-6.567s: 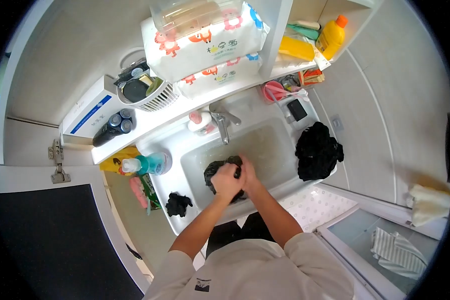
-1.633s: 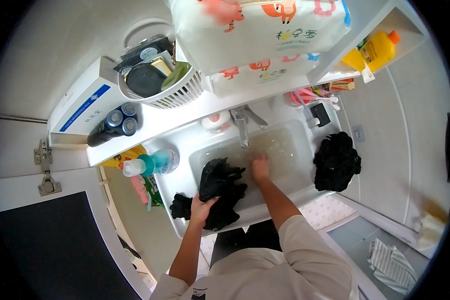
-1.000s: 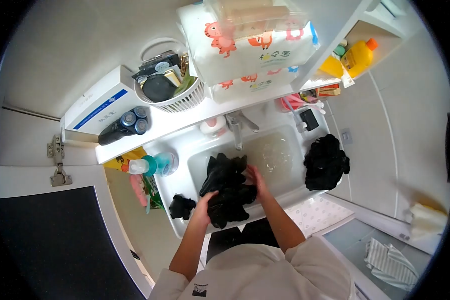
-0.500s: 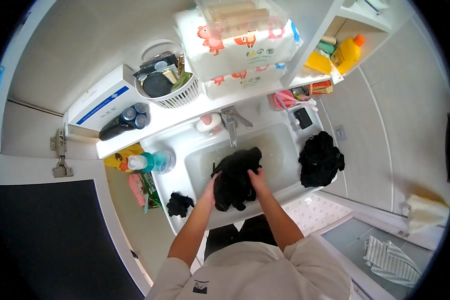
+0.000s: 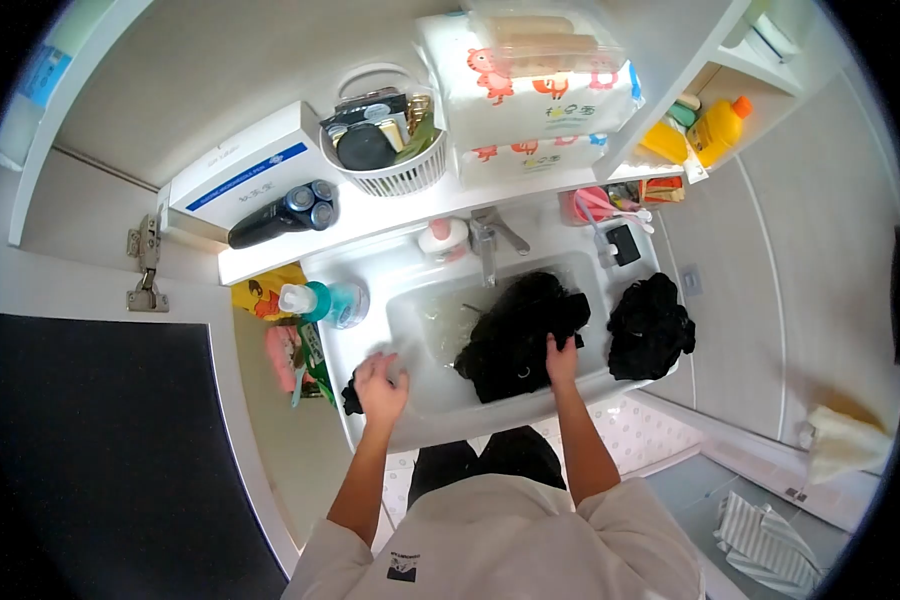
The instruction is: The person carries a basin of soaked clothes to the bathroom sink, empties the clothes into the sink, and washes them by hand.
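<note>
A wet, bunched black garment (image 5: pixel 518 335) lies in the white sink (image 5: pixel 420 400), partly in the water. My right hand (image 5: pixel 562 362) grips its right edge, the fingertips partly hidden in the cloth. Over the sink's left rim is my left hand (image 5: pixel 381 388), open with its fingers apart. Just beside and partly beneath that hand shows a small black cloth (image 5: pixel 351 397). A larger heap of black cloth (image 5: pixel 651 327) rests on the right rim.
The faucet (image 5: pixel 486 245) stands behind the basin, beside a soap bottle (image 5: pixel 443 240). A teal pump bottle (image 5: pixel 338 303) is at the left rim. Above, the shelf holds a shaver (image 5: pixel 285 213), a white basket (image 5: pixel 395 178) and tissue packs (image 5: pixel 535 95). An open cabinet door (image 5: pixel 100 420) is at left.
My left hand has let go of the garment and moved left to the small cloth. The garment has spread lower into the basin and shifted right in view, with my right hand still on it.
</note>
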The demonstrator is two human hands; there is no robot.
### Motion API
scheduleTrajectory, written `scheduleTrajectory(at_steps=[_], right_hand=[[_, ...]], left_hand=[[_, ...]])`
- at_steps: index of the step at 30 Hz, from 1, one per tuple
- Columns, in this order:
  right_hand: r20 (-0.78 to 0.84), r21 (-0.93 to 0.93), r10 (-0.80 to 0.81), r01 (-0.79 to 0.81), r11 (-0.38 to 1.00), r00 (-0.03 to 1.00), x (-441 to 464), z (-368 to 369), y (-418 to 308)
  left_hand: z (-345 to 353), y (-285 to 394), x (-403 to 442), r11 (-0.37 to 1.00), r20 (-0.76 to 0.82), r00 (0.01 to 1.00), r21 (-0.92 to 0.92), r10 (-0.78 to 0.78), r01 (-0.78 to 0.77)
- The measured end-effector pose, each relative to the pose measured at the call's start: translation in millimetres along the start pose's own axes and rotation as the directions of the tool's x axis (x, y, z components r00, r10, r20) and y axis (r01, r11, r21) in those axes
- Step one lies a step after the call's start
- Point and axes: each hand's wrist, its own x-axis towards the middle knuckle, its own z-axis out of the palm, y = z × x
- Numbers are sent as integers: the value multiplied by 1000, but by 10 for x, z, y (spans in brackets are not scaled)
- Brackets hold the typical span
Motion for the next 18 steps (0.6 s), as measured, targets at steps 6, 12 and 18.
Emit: scheduleTrajectory(at_steps=[6,12,18], right_hand=[[-27,-367,107,-110,924,994,-109,-178,-382],[-183,-465,-271,159,871,945,-428,-252,-763],[-18,-401,-524,474,784,851,-500,-276,-1189]], left_hand=[[-337,-152,-272,934,-6,989,328,-148,142],[-257,-405,-409,918,-27,975,334,-220,216],[-142,-344,-196,979,-65,991,-173,-117,104]])
